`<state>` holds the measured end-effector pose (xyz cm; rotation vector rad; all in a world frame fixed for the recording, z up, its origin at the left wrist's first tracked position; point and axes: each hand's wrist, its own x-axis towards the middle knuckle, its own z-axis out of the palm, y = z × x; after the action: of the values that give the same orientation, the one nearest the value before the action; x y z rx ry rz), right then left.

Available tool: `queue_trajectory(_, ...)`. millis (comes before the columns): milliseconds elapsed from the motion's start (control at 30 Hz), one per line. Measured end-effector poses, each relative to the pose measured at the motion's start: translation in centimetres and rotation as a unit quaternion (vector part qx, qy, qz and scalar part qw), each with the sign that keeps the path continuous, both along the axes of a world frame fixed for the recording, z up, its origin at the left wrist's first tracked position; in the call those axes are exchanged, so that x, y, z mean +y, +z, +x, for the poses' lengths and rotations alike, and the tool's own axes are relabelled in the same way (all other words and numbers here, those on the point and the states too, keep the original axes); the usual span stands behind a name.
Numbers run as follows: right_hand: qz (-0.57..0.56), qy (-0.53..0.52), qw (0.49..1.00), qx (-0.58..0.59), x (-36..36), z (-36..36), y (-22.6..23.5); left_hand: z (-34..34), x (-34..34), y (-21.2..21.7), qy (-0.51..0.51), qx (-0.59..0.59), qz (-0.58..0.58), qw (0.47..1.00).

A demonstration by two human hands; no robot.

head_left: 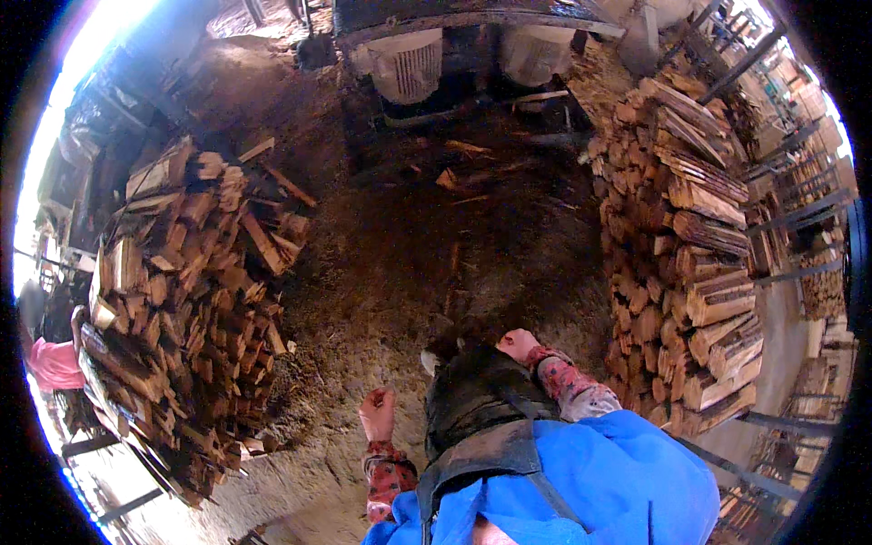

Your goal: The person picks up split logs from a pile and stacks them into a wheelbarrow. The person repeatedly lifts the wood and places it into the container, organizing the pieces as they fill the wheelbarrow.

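My left hand (pixel 377 414) hangs beside my left leg over the dirt floor, its fingers curled in and nothing showing in them. On the other side, my right hand (pixel 519 346) is closed in a loose fist by the dark apron (pixel 477 400), and no object shows in it. Both wrists carry red patterned sleeves. A blue garment (pixel 599 477) covers my body. Neither hand touches the wood; the closest to my right hand is the stack of split firewood (pixel 649 336) on the right.
A heap of split firewood (pixel 195 309) rises on the left, with loose pieces leaning off it. Ahead stands a dark machine or bench with two pale ribbed housings (pixel 409 68). Wood scraps (pixel 447 179) lie before it. A person's pink sleeve (pixel 54 363) shows at the far left.
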<state>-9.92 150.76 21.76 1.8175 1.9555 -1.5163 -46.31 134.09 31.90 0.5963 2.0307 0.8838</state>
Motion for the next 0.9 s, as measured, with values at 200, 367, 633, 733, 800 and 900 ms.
queue_trajectory(200, 0.005, -0.101, 0.995, 0.016, -0.2, 1.8, 0.3, -0.9, 2.6, -1.4, -0.157, 0.085, -0.090, 0.980)
queue_trajectory(367, -0.020, -0.163, 0.986, 0.035, 1.5, 3.8, 1.1, -1.9, 1.8, -10.1, -0.146, 0.035, -0.112, 0.982)
queue_trajectory(633, -0.033, -0.203, 0.978, 0.034, 8.5, 10.7, 0.7, 5.0, 13.9, -8.5, -0.218, -0.008, -0.059, 0.974)
queue_trajectory(733, -0.040, -0.205, 0.978, 0.025, 10.8, 14.4, 1.5, 12.4, 21.4, 0.1, -0.268, 0.070, -0.146, 0.950)
queue_trajectory(800, -0.035, -0.209, 0.977, 0.028, 12.0, 17.0, 1.3, 15.1, 24.1, 1.6, -0.296, 0.100, -0.139, 0.940)
queue_trajectory(900, -0.024, -0.220, 0.975, 0.031, 13.4, 20.9, 0.3, 17.5, 26.7, 1.9, -0.265, 0.055, -0.140, 0.952)
